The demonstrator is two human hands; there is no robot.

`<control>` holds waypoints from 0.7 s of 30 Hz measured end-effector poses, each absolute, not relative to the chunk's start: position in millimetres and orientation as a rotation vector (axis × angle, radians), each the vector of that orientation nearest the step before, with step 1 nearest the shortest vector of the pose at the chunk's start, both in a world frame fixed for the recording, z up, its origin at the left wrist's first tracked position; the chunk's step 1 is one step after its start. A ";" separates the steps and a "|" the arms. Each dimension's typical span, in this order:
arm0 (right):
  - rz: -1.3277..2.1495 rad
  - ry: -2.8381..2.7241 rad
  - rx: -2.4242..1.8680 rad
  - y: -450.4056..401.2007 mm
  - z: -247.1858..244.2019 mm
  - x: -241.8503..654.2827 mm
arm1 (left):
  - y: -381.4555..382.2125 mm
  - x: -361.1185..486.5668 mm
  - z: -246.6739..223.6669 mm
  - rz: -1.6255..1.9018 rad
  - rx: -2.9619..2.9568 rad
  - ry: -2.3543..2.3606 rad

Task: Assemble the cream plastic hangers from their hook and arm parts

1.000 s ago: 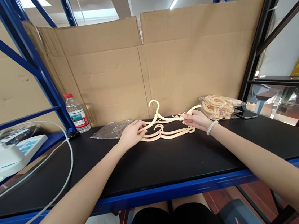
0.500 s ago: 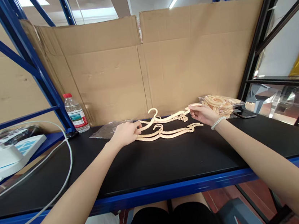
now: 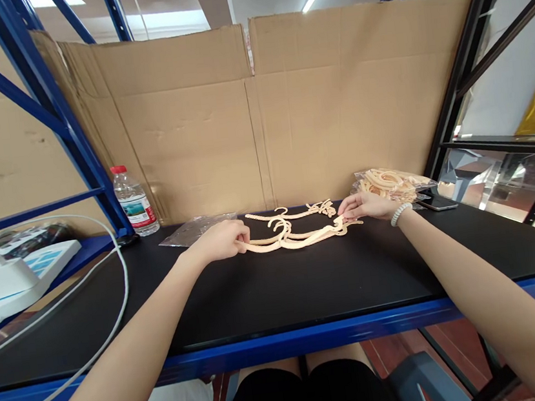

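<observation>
both hands down on the black matte shelf top (image 3: pixel 278 290), working a flat stack of cream plastic clothes hangers (image 3: pixel 296 236) at centre, toward the far side. left hand (image 3: pixel 221 240) is closed around the stack's left arm tip, fingers curled over it, knuckles up. right hand (image 3: pixel 365 205) pinches the stack's right arm tip with its fingertips (image 3: pixel 342 218), wrist carrying a white bead bracelet (image 3: pixel 400 213). hanger hooks point to the far side; stack lies flat on the surface. another cream hanger (image 3: pixel 298 211) lies just behind the stack, apart from both hands. clear plastic bag of cream hangers (image 3: pixel 390 184) sits far right, just behind the right hand; dark phone (image 3: pixel 436 203) beside it to the right. crumpled clear plastic sheet (image 3: pixel 193 230) far left of the stack. clear water bottle with red cap (image 3: pixel 134 200) stands upright at far left by the blue rack post (image 3: pixel 67 121). brown cardboard sheet (image 3: pixel 256 111) forms the back wall. white charger block (image 3: pixel 1 280) and its white cable (image 3: pixel 110 311) at left edge
</observation>
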State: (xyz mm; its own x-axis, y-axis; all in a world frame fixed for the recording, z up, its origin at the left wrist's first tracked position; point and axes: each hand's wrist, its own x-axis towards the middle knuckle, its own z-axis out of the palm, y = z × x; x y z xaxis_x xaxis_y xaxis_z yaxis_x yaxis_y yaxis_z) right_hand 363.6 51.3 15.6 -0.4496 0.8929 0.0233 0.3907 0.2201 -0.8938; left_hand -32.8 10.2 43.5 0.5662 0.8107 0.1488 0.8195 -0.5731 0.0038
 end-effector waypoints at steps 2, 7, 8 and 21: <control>1.098 -2.065 -1.199 50.2 17.8 364.5 | 10.7 -31.9 42.4 -0.175 -2.752 -1.437; 0.922 -2.276 -1.247 48.5 21.5 368.0 | 15.7 -31.9 34.9 -0.129 -2.819 -1.409; 0.917 -2.304 -1.257 48.7 21.6 368.6 | 16.7 -32.1 33.4 -0.128 -2.835 -1.404; 0.684 -2.469 -1.338 53.0 22.0 370.4 | 12.9 -29.6 32.4 -0.138 -2.882 -1.380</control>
